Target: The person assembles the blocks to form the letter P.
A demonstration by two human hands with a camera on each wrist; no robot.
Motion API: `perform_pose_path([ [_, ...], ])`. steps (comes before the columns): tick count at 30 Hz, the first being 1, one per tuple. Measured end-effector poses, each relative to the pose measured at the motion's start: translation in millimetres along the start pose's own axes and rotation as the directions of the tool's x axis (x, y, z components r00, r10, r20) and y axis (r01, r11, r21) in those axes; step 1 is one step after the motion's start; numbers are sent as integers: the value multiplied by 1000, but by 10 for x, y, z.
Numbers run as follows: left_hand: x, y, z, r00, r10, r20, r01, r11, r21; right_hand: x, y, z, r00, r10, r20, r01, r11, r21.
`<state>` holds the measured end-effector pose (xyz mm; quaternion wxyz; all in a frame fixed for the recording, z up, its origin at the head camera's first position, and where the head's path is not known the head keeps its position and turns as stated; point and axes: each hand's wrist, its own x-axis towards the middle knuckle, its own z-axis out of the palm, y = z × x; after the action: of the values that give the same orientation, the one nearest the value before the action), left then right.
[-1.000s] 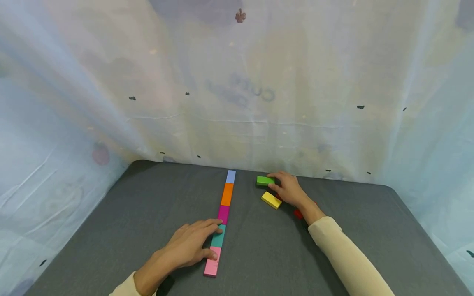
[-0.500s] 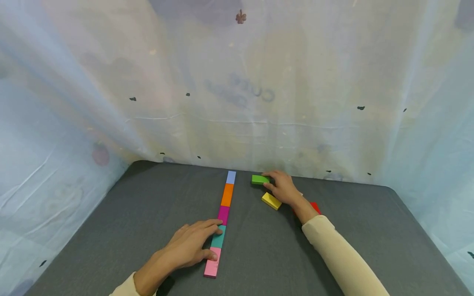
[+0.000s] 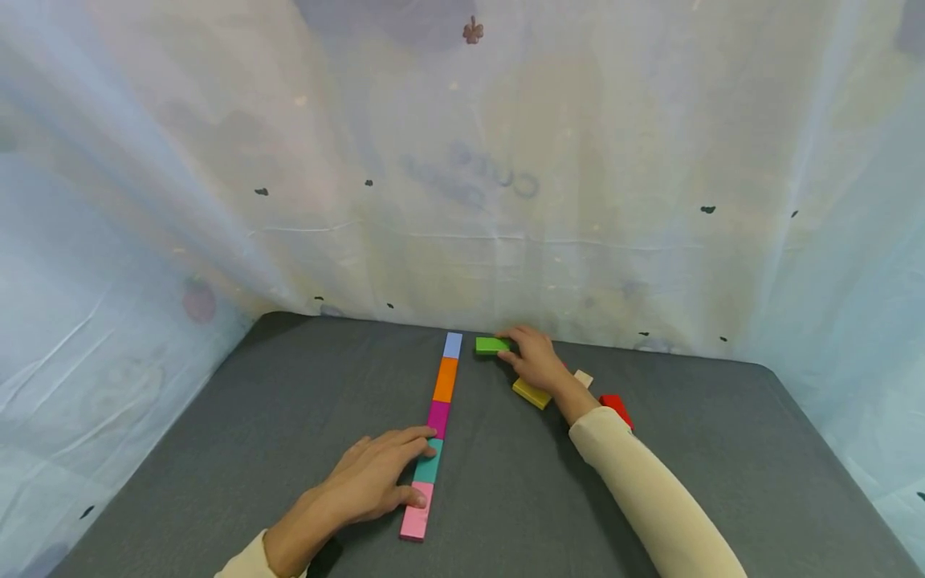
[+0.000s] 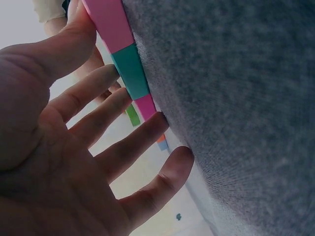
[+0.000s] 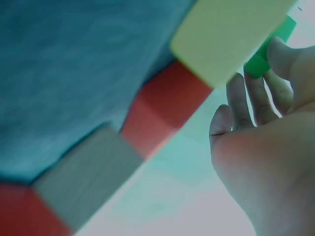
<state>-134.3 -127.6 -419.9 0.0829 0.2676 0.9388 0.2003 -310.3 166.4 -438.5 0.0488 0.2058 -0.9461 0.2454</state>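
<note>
Flat blocks form a straight line: pale blue (image 3: 452,345), orange (image 3: 445,380), magenta (image 3: 438,419), teal (image 3: 429,461) and pink (image 3: 415,522) nearest the person. The left hand (image 3: 376,475) rests along its left side, fingers spread, fingertips at the magenta and teal blocks and thumb on the pink one. At the far end, just right of the pale blue block with a gap between, the right hand (image 3: 536,360) pinches a green block (image 3: 491,346) between thumb and fingers. The right wrist view also shows the green block (image 5: 258,65) at the fingertips.
Below the right hand lies a yellow block (image 3: 531,393), partly covered by it. A plain wooden block (image 3: 583,379) and a red block (image 3: 617,410) are to its right; another red block (image 5: 167,105) shows in the right wrist view. Patterned sheeting (image 3: 578,160) hangs behind the grey table (image 3: 289,385).
The right hand has moved left with the green block, bringing it closer to the pale blue block. The plain wooden block and the red block are more exposed. The left hand has stayed in place.
</note>
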Motion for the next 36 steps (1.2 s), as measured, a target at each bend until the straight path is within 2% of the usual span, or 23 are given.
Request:
perform_pose_path([
  [7,-5,-2,10,1000,18,-6,-18,1000,-4,94,-77,68,1000,-14,-5,14,1000,0],
  [13,12,1,18,1000,-3,13,3,1000,-2,153,-128,90,1000,12,21,-12,1000,-3],
  [19,4,-3,8,1000,10,0,-10,1000,9,196,-137,120,999,21,44,-20,999,-29],
  [28,-5,-4,2,1000,8,7,-8,1000,0,211,-141,159,996,34,88,-30,999,-45],
  [36,-18,-7,2,1000,22,-6,-22,1000,4,211,-172,155,994,52,91,-48,998,-48],
])
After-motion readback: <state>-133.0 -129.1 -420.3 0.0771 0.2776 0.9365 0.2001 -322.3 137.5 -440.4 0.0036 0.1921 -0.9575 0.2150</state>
